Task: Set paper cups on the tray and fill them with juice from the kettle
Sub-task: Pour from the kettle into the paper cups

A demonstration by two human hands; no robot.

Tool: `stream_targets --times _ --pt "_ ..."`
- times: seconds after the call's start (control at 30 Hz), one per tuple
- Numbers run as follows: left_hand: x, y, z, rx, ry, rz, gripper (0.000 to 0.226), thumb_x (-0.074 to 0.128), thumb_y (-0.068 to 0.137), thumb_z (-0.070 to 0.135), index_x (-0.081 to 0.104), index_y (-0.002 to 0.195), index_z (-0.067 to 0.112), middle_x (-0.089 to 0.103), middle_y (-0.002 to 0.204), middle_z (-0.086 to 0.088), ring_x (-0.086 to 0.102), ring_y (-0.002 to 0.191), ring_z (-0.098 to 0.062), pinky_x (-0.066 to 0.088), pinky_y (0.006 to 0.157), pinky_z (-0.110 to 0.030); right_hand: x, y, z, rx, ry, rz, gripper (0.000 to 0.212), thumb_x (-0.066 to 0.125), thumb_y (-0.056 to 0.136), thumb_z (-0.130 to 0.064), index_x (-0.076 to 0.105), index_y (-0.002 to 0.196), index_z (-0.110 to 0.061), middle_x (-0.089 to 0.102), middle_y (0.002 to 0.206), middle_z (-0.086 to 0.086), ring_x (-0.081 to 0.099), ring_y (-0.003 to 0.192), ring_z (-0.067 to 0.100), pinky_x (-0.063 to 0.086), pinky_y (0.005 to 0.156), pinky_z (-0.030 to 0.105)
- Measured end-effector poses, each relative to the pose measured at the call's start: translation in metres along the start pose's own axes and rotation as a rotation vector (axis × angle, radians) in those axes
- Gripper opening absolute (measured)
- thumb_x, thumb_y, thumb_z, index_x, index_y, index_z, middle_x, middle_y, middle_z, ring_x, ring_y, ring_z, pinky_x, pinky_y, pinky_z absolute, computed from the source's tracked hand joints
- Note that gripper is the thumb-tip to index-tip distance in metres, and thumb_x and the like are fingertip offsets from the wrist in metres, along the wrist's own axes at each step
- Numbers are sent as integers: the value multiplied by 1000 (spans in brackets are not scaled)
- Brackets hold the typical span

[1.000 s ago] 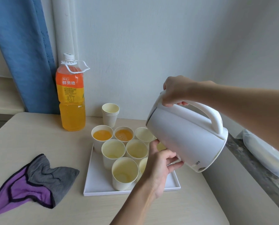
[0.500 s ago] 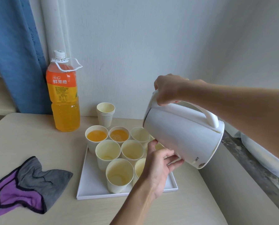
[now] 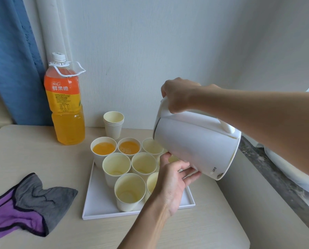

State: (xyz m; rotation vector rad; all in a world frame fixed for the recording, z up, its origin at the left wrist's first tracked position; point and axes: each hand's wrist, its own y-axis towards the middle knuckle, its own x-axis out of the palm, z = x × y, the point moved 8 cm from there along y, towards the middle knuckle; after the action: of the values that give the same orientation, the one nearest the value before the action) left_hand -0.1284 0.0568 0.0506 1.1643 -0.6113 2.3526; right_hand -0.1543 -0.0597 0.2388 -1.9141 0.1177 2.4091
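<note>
Tabletop (image 3: 42,155), kettle (image 3: 195,146) aloft between hands (image 3: 171,182) (image 3: 178,96)

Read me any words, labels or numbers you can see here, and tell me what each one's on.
"鲜果橙": large white characters on the orange label of the bottle.
Small logo above those characters: too blurred to read.
Fine print on the label's yellow band: too small to read.
Small dark marking low on the kettle, near its base: too small to read.
Cups and tray: no text visible.
</note>
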Motion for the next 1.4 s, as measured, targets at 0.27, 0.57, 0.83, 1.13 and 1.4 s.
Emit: stream_targets --times 0.27,0.57,0.83,1.13,1.4 --pt "0 3 -1 -4 -24 -16 53 41 94 -13 49 141 11 73 107 -16 70 101 -41 61 94 -51 -1 1 -9 -49 -28 57 25 50 82 -1 64 101 -10 63 99 10 60 79 30 41 59 29" --pt "1 3 0 -2 -33 -21 54 40 95 -15 47 142 9 72 104 -14 69 101 -40 60 97 -52 -4 2 -14 -75 -50 111 26 51 87 -4 66 105 -12 63 102 10 57 77 31 40 60 29" --pt "3 2 -1 -7 -44 -34 56 41 95 -15 46 145 10 73 106 -14 71 103 -40 59 98 -52 -6 -1 -21 -86 -82 132 27 51 84 1 66 103 -10 60 92 9 50 65 26 33 51 24" --pt "4 2 -1 -21 -61 -42 57 41 95 -15 45 147 10 71 115 -18 72 106 -42 59 99 -52 -8 -4 -29 -108 -103 135 34 50 84 2 65 112 -11 61 98 9 51 70 27 32 50 24" --pt "4 4 -3 -32 -93 -57 57 42 94 -12 45 147 10 66 131 -26 72 109 -43 59 99 -53 -8 -8 -34 -119 -131 128 34 49 84 4 63 112 -11 55 95 9 49 70 27 29 50 24"
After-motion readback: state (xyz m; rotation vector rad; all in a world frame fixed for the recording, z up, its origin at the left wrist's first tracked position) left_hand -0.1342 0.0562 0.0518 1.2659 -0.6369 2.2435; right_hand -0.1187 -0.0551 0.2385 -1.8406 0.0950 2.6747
